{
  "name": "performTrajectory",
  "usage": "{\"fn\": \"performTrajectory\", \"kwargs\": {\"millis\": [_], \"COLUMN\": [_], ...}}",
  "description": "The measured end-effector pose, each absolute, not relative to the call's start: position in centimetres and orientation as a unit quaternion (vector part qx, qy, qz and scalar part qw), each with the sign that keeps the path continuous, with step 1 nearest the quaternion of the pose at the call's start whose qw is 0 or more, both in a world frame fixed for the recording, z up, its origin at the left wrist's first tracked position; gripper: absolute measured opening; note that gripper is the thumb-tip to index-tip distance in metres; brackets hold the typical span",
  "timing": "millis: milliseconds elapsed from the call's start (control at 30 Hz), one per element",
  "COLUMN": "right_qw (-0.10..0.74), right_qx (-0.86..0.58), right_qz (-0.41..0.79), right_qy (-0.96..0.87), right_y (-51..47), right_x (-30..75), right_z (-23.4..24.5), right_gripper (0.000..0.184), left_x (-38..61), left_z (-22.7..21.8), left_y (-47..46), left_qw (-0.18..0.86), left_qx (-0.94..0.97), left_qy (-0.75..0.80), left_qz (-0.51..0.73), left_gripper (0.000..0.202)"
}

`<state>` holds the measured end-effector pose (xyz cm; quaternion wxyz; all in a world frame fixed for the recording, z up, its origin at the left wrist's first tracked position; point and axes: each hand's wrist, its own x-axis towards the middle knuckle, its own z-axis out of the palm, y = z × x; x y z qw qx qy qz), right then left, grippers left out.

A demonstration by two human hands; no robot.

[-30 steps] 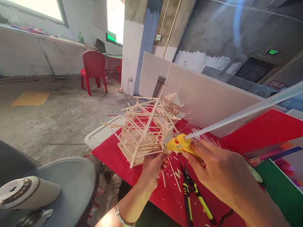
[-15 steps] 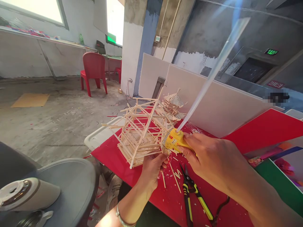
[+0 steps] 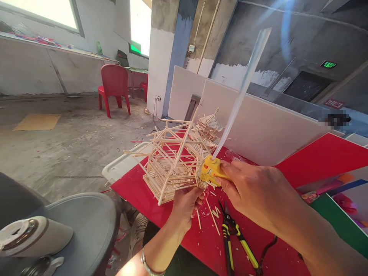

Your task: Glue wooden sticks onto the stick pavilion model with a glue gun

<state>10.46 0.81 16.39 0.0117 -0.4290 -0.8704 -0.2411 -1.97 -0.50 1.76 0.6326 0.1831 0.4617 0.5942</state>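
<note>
A stick-built model house (image 3: 172, 163) stands tilted on the red table top (image 3: 201, 237). My left hand (image 3: 185, 205) is closed on the model's lower right edge, steadying it. My right hand (image 3: 258, 193) grips a yellow glue gun (image 3: 211, 171) whose nose touches the model's right side. A long clear glue stick (image 3: 243, 90) rises steeply from the back of the gun. A smaller stick pavilion (image 3: 211, 124) sits behind the model.
Yellow-handled cutters (image 3: 232, 234) and several loose sticks lie on the red top just in front of my hands. White boards (image 3: 258, 126) stand behind. A grey round stool (image 3: 83, 226) with a white flask (image 3: 34, 234) is at lower left. A red chair (image 3: 113, 82) stands farther off.
My right hand has turned the glue gun, swinging the glue stick from nearly level to steeply upright, and the gun's nose has moved left against the model. The left hand has stayed put.
</note>
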Motion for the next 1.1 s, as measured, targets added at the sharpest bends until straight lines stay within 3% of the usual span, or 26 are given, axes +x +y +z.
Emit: {"fn": "performTrajectory", "kwargs": {"millis": [1100], "right_qw": [-0.017], "right_qx": [-0.410], "right_qz": [-0.239], "right_qy": [-0.880], "right_y": [0.9], "right_x": [9.3], "right_z": [17.3], "right_gripper": [0.022], "left_x": [-1.9], "left_z": [1.7], "left_y": [-0.6], "left_qw": [0.629], "left_qx": [0.186], "left_qy": [0.452], "left_qz": [0.605], "left_gripper": [0.012]}}
